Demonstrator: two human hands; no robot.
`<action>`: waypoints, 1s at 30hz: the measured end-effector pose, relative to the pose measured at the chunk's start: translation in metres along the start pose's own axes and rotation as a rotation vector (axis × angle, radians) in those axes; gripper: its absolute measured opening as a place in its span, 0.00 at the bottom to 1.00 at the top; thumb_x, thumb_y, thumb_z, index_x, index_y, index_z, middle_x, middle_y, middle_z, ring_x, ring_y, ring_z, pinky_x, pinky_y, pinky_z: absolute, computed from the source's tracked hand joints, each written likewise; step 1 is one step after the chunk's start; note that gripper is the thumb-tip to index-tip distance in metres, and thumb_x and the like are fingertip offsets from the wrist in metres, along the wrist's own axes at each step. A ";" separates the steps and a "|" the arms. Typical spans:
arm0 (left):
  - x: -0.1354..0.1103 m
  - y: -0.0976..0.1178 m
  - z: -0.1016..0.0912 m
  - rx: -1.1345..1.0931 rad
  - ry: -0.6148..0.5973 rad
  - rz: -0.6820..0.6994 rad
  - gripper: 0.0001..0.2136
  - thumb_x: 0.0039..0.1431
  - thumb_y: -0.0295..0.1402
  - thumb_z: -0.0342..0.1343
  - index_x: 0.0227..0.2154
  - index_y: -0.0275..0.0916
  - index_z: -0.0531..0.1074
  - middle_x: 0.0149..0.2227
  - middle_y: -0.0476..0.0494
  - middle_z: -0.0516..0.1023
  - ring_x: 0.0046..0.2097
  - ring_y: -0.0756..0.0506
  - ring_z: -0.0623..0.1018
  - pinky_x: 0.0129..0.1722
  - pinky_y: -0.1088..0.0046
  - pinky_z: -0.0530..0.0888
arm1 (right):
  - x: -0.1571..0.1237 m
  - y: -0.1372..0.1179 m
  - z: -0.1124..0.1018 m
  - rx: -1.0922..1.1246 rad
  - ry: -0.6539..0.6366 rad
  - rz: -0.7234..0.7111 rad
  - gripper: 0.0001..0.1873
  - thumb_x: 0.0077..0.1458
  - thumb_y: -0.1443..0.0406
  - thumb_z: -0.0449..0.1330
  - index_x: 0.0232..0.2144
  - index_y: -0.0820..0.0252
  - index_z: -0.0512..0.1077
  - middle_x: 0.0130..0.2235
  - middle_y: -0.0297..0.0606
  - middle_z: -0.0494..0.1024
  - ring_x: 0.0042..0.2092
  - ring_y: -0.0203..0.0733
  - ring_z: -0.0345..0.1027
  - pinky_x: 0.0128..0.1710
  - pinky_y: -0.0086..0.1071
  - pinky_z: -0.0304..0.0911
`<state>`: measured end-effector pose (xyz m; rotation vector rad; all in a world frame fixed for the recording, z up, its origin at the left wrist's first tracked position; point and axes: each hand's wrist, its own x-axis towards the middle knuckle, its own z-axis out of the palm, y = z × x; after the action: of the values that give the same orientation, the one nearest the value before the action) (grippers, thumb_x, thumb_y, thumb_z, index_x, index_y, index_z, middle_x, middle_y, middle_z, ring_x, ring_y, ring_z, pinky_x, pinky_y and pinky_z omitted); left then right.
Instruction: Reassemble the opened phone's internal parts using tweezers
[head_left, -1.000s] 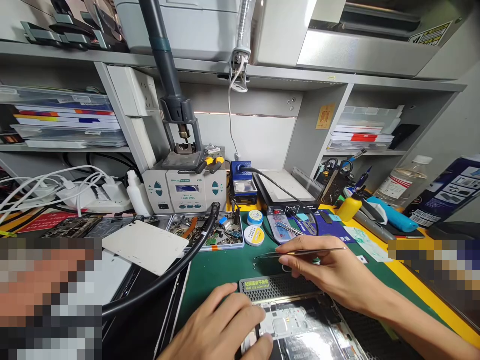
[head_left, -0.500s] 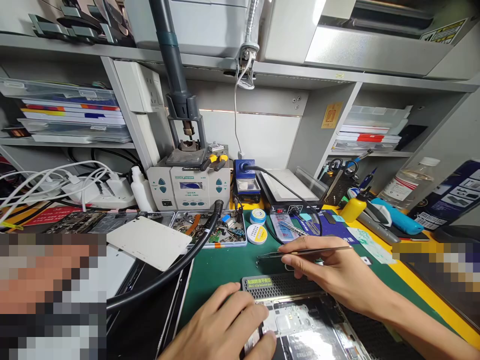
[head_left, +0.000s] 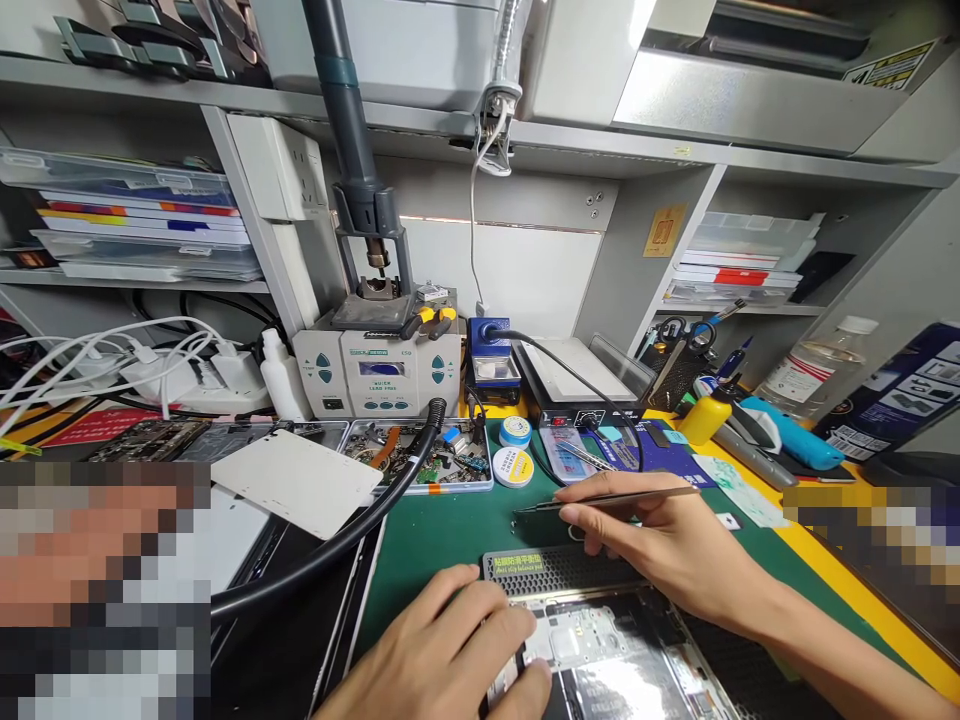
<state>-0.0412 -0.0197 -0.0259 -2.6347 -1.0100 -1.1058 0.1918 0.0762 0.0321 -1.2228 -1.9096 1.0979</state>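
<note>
Slim dark tweezers (head_left: 634, 497) are pinched in my right hand (head_left: 656, 525). Their tips point left, just over the green mat (head_left: 442, 530) and close to a tiny dark speck. My left hand (head_left: 457, 640) lies with fingers apart over the left edge of an opened electronic device (head_left: 581, 640), perhaps a tablet. Metal plates and a shiny silver area show inside it, and its near part runs out of view. Behind the device's top edge lies a perforated anti-slip pad (head_left: 585, 570) with a yellow-green label.
A thick black hose (head_left: 375, 515) curves across the left side from a soldering station (head_left: 382, 375). Nearby are a tray of small parts (head_left: 450, 460), a white card-like plate (head_left: 300, 485) and round tins (head_left: 513, 466). A yellow bottle (head_left: 706, 415) stands at the right.
My right hand and the tweezers have shifted very slightly, with the tips still low over the mat. My left hand stays where it was.
</note>
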 end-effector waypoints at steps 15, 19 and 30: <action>-0.003 -0.002 -0.002 0.036 -0.030 0.065 0.11 0.73 0.25 0.48 0.40 0.35 0.75 0.43 0.45 0.80 0.46 0.43 0.77 0.55 0.59 0.75 | 0.002 0.007 -0.001 0.065 -0.013 0.053 0.18 0.59 0.51 0.69 0.42 0.59 0.82 0.25 0.35 0.82 0.27 0.39 0.75 0.28 0.31 0.72; -0.003 -0.003 -0.002 0.059 -0.036 0.089 0.10 0.72 0.23 0.49 0.40 0.36 0.76 0.43 0.46 0.79 0.46 0.44 0.77 0.56 0.59 0.76 | 0.001 0.006 0.001 0.074 -0.019 0.059 0.18 0.59 0.51 0.69 0.42 0.59 0.82 0.26 0.35 0.83 0.27 0.39 0.75 0.28 0.32 0.72; -0.002 -0.003 -0.005 0.090 -0.039 0.106 0.10 0.68 0.21 0.51 0.41 0.38 0.76 0.43 0.44 0.79 0.46 0.44 0.79 0.54 0.58 0.78 | 0.003 0.001 0.002 0.066 -0.019 0.073 0.18 0.60 0.52 0.68 0.43 0.60 0.81 0.25 0.36 0.83 0.27 0.41 0.75 0.28 0.34 0.71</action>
<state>-0.0473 -0.0203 -0.0238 -2.6140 -0.8934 -0.9665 0.1897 0.0784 0.0307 -1.2588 -1.8402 1.2048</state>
